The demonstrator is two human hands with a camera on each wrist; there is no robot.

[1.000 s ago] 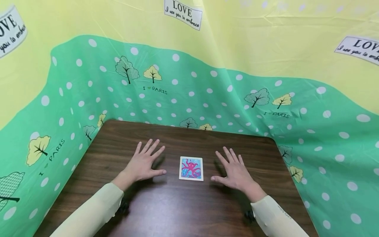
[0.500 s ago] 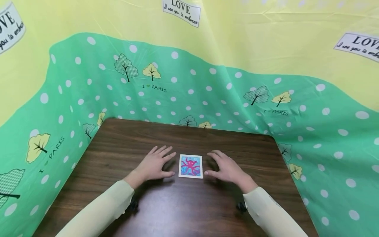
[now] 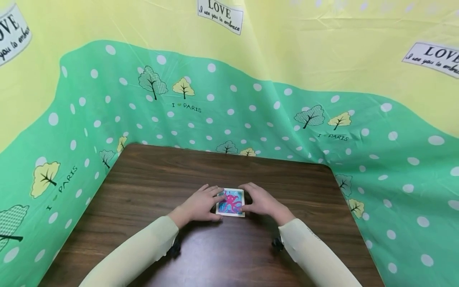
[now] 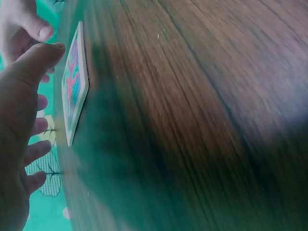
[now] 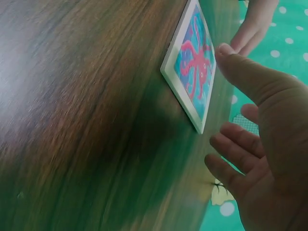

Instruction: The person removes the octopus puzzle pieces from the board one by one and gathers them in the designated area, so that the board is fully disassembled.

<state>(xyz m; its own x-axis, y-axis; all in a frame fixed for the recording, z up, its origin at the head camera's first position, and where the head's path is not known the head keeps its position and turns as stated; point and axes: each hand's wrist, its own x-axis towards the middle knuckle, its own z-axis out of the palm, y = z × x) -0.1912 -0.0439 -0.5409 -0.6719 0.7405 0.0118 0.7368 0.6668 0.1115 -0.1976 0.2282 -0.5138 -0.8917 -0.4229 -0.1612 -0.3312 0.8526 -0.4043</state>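
Observation:
A square picture tile (image 3: 233, 202) with a white border and a pink octopus on blue lies flat on the table. My left hand (image 3: 200, 205) is at its left side, with fingertips over its left edge in the head view. From the right, my right hand (image 3: 264, 201) reaches in, its thumb over the tile's right edge. In the left wrist view, the left hand (image 4: 17, 110) has loosely bent fingers above the tile (image 4: 76, 84). The right wrist view shows the right hand (image 5: 284, 130) with relaxed fingers beside the tile (image 5: 196, 67). Neither hand visibly grips it.
The dark wood-grain table (image 3: 229, 255) has rounded far corners. Around its back and sides hangs a green and yellow curtain (image 3: 229, 103) with white dots, trees and lettering. A dark device (image 3: 174, 248) is under the left wrist, another (image 3: 277, 244) under the right.
Both hands have moved inward from either side, from widely spread fingers to the tile's edges with fingers drawn closer together. The tile stays in place.

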